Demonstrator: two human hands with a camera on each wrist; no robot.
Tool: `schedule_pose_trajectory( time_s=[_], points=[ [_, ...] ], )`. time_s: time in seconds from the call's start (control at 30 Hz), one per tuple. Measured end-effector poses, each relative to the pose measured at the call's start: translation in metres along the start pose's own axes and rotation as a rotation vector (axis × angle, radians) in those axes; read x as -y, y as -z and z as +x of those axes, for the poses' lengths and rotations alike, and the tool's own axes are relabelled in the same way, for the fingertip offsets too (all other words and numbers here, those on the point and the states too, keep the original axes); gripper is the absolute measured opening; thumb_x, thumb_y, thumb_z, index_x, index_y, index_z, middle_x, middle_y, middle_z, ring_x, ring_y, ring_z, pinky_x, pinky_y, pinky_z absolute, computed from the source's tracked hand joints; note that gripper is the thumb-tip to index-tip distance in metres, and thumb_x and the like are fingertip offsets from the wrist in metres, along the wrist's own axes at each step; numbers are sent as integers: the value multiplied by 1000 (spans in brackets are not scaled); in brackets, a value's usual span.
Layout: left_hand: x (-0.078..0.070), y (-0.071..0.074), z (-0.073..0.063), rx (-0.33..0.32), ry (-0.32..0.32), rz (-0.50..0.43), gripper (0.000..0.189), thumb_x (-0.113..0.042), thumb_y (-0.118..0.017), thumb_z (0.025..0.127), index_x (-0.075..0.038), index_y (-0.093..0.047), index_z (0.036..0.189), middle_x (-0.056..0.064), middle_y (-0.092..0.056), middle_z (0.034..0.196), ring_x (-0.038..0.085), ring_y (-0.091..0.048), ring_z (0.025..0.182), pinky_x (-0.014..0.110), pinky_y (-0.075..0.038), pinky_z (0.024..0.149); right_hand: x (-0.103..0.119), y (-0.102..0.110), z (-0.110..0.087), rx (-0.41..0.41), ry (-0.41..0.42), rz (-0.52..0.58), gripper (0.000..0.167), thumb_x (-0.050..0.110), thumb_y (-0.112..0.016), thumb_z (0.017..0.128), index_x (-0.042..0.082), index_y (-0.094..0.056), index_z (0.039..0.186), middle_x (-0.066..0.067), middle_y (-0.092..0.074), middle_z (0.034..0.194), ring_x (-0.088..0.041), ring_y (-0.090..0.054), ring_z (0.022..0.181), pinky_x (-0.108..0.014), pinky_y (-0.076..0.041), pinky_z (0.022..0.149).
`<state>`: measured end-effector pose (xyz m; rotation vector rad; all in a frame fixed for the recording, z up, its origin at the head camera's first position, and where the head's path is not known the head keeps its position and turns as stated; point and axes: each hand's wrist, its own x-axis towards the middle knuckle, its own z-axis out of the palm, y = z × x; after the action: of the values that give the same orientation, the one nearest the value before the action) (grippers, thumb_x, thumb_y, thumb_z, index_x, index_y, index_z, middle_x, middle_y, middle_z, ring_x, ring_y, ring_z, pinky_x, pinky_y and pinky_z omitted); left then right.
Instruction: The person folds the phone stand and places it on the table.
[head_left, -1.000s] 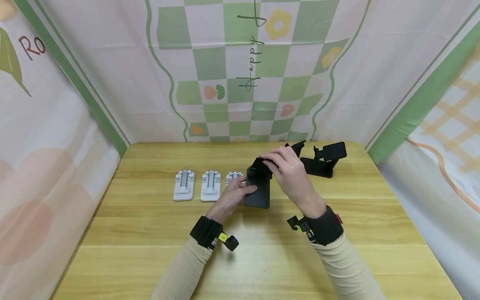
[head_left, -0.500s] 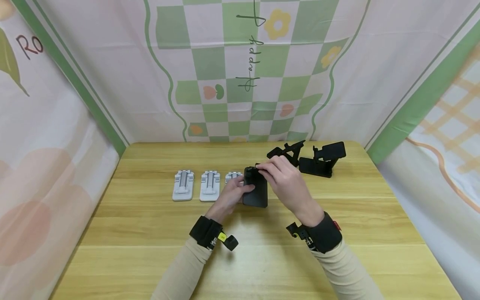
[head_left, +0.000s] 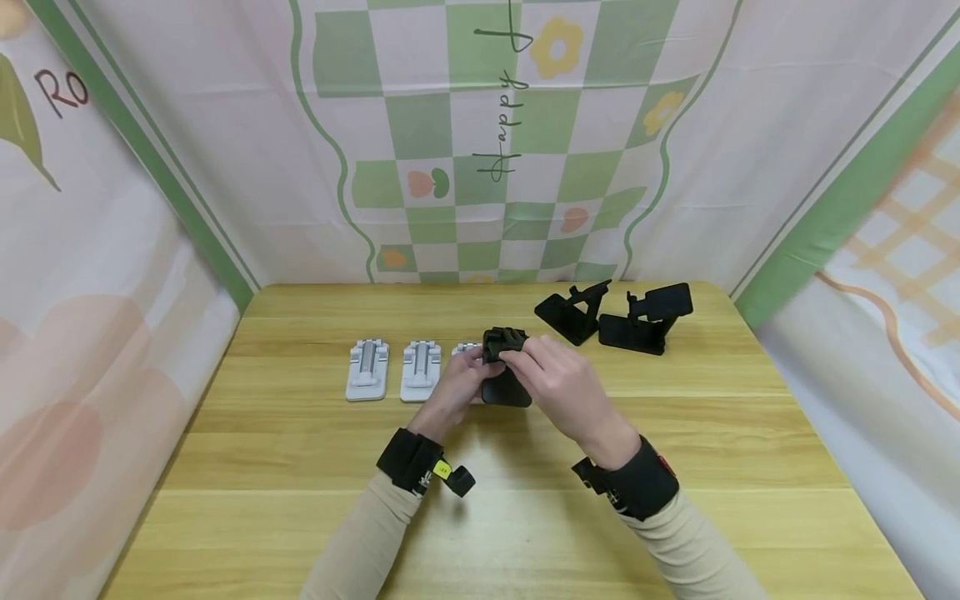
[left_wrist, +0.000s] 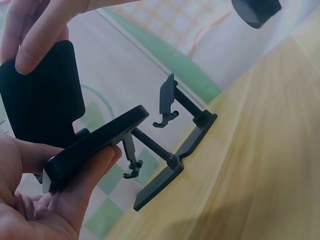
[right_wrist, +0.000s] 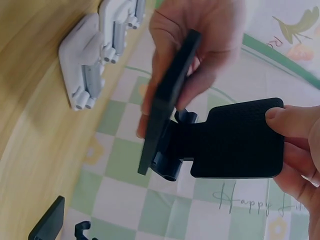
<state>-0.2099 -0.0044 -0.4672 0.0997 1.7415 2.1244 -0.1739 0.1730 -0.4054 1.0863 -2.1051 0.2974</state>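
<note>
A black folding phone stand (head_left: 507,393) is held above the table between my two hands. My left hand (head_left: 456,385) grips its flat base (left_wrist: 95,142), thumb on one face and fingers on the other. With thumb and fingers, my right hand (head_left: 564,387) pinches the outer end of its support plate (right_wrist: 240,140). In the right wrist view the plate stands out at an angle from the base, near the hinge (right_wrist: 167,162). In the head view my fingers hide part of the stand.
Two black phone stands, one (head_left: 567,318) and another (head_left: 633,333), stand unfolded at the back right. White folded stands lie left of my hands: one (head_left: 367,371), a second (head_left: 421,372), and a third (head_left: 462,349) partly hidden. A patterned curtain (head_left: 480,217) hangs behind the table.
My right hand has moved down and slightly left, closer to my left hand, carrying the support plate along. The held stand's base has tilted and looks shorter. One rear black stand has come into full view.
</note>
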Motion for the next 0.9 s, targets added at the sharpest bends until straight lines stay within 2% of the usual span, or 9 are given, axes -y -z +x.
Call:
schedule_pose_trajectory(
  time_s=[0.13, 0.3, 0.43, 0.53, 0.73, 0.9],
  points=[
    [-1, 0, 1, -18, -6, -7, 48, -1, -53, 101, 9, -46, 147, 29, -66, 130, 32, -69, 115, 32, -60, 91, 5, -2, -2, 20, 41, -43, 22, -9, -76, 85, 0, -72, 104, -8, -63, 86, -22, -62, 75, -31, -59, 66],
    [-2, 0, 1, -32, -13, -16, 44, 0, -50, 103, 10, -48, 146, 28, -71, 120, 22, -75, 97, 27, -61, 81, 9, -3, -5, 54, 63, -68, 24, -10, -77, 83, 1, -73, 104, -8, -64, 88, -22, -64, 78, -32, -60, 67],
    [-4, 0, 0, -28, -24, -31, 44, -1, -50, 103, 9, -47, 146, 26, -73, 116, 12, -73, 86, 24, -60, 76, 11, -5, -7, 70, 83, -82, 23, -8, -76, 84, 2, -74, 105, -7, -64, 87, -19, -62, 76, -29, -58, 63],
    [-4, 2, 0, -25, -35, -37, 47, 0, -51, 102, 10, -46, 148, 24, -73, 115, 9, -72, 83, 23, -59, 75, 13, -8, -9, 77, 105, -93, 19, -5, -74, 87, 1, -75, 105, -5, -63, 85, -17, -59, 72, -26, -56, 59],
    [-5, 2, 0, -27, -46, -39, 47, 0, -51, 101, 9, -47, 147, 22, -75, 112, 8, -72, 78, 21, -59, 70, 15, -11, -11, 94, 122, -97, 22, -3, -77, 85, 0, -75, 106, -5, -64, 86, -17, -59, 73, -26, -57, 60],
    [-5, 3, -1, -21, -42, -42, 46, 0, -50, 102, 9, -48, 147, 24, -73, 119, 7, -72, 80, 21, -59, 70, 16, -11, -12, 96, 122, -103, 23, -3, -79, 84, 1, -75, 106, -5, -63, 86, -17, -59, 73, -26, -57, 59]
  ],
)
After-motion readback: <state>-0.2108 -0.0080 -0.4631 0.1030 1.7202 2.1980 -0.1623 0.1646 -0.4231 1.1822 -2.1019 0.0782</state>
